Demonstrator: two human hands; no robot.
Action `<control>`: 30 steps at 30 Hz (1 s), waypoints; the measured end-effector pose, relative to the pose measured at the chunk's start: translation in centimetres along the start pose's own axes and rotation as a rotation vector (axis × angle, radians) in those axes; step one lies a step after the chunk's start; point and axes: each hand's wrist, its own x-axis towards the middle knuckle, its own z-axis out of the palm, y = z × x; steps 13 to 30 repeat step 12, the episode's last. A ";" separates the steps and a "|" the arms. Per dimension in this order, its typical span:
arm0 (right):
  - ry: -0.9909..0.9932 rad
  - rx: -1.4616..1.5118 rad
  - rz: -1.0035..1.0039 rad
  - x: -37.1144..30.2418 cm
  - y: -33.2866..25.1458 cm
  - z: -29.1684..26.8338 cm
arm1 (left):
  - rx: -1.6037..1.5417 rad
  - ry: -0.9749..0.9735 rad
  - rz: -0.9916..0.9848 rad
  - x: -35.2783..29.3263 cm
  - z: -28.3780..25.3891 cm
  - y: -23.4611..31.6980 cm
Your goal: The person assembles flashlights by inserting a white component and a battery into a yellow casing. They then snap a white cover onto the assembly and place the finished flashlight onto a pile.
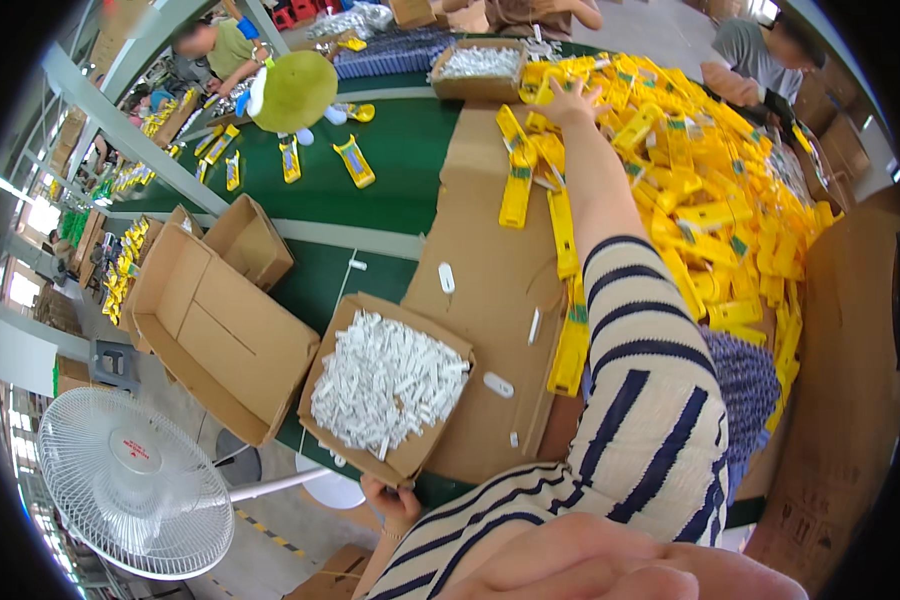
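Note:
My right hand (570, 103) is stretched far forward over the heap of yellow plastic casings (685, 190), fingers spread, holding nothing I can see. Its fingertips are close to or touching the casings at the far left of the heap. My left hand (395, 507) is low, at the table's near edge, just below the corner of a cardboard box (457, 345) filled with small white plastic pieces (385, 385). Its fingers look curled, and what they hold, if anything, is hidden. Flat brown cardboard (490, 260) lies under several yellow casings and a few loose white parts.
An open cardboard carton (225, 335) stands left of the white pieces, near a white fan (135, 480). Across the green belt (400, 140) are yellow units, a green plush toy (295, 92) and another box of pale parts (478, 70). People sit around. A tall carton (840, 400) rises at right.

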 end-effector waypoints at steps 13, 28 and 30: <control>-0.488 -0.133 -0.383 -2.9 -1.4 1.9 | -0.019 -0.128 -0.015 -1.6 -1.3 -1.3; -0.488 -0.133 -0.383 -2.9 -1.4 1.9 | -0.019 -0.128 -0.015 -1.6 -1.3 -1.3; -0.488 -0.133 -0.383 -2.9 -1.4 1.9 | -0.019 -0.128 -0.015 -1.6 -1.3 -1.3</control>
